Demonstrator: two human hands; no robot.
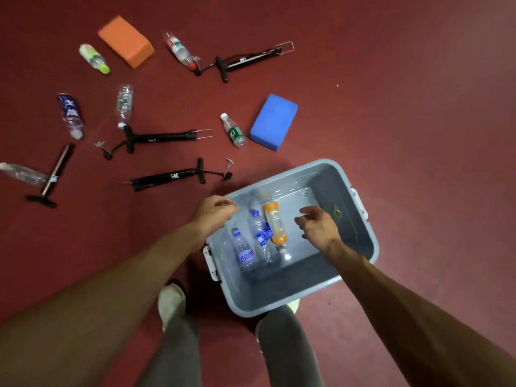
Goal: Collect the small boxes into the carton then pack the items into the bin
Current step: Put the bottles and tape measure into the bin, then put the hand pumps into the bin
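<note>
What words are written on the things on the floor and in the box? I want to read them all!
"Gante", with the end curving out of sight: on the label of the left bottle in the grey bin.
White mark on the black pump nearest the bin: too blurred to read.
All other bottle labels and pump marks: too small or blurred to read.

Three bottles (pixel 261 238) side by side in the bin (pixel 360 247); pumps (pixel 167 178) on the floor (pixel 391 93) to its left.

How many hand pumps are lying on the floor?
4: top pump by the red-capped bottle; middle pump; lower pump nearest the bin; left pump. None seems hidden.
</note>
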